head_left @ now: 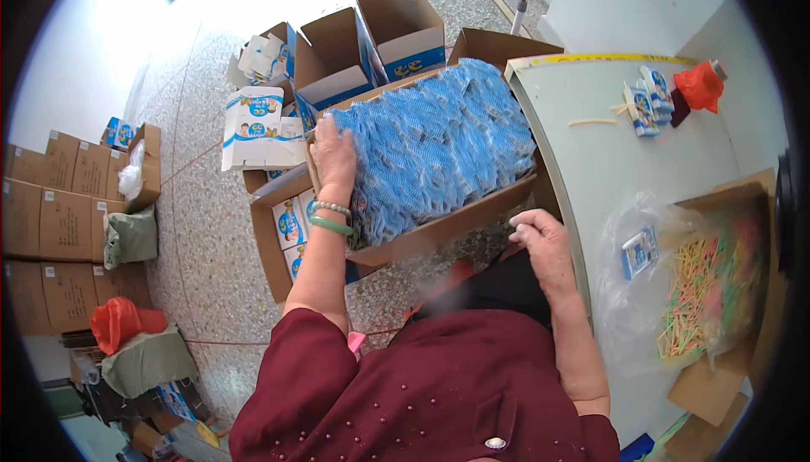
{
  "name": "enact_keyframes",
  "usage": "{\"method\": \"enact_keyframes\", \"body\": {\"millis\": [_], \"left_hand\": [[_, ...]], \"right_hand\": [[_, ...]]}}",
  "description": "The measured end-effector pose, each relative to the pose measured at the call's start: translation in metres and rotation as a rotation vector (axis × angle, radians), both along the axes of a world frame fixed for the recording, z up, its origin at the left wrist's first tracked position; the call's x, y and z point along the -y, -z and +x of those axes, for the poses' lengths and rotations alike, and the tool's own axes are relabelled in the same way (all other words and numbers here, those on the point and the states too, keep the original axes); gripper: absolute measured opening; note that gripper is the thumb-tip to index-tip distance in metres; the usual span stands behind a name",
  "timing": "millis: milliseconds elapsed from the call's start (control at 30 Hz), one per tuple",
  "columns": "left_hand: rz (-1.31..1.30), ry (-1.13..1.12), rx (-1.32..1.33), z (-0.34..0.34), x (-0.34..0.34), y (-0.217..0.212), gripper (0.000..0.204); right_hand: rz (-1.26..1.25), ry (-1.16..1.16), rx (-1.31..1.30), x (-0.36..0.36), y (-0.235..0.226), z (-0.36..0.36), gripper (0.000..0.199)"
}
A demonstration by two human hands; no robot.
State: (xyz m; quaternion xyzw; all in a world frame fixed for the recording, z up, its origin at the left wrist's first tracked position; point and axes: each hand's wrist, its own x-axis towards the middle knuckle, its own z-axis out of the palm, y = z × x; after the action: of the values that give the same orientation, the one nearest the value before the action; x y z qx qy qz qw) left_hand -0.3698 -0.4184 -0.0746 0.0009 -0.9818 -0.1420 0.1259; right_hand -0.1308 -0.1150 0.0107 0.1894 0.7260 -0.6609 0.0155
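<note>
Resting on the near left corner of a heap of blue packets [434, 137], the left hand [334, 158] lies flat with its fingers spread, clamped on nothing, a pearl bracelet and a green bangle [330, 225] at the wrist. The packets fill an open cardboard box [439, 226] that sits just left of a pale table [607, 154], tilted toward the person. The right hand [544, 247] is loosely curled at the box's near right edge beside the table, and whether it holds anything cannot be told. On the table lie small white and blue cartons [648, 99], an orange bag [699, 86] and a plastic-lined box of coloured sticks [709, 289]. Empty open boxes [371, 44] stand on the speckled floor beyond, and brown cartons [59, 209] are stacked at far left.
</note>
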Motion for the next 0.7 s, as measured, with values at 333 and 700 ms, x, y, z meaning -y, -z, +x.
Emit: {"method": "enact_keyframes", "body": {"millis": [333,700], "left_hand": [[-0.283,0.317,-0.113,0.077,-0.007,-0.018,0.047],[-0.306,0.075,0.366,0.033,-0.025,-0.028,0.052]], "right_hand": [[-0.038,0.104,-0.122,-0.030,-0.027,0.068,0.012],[-0.143,0.254,-0.190,-0.066,-0.040,0.146,0.013]]}}
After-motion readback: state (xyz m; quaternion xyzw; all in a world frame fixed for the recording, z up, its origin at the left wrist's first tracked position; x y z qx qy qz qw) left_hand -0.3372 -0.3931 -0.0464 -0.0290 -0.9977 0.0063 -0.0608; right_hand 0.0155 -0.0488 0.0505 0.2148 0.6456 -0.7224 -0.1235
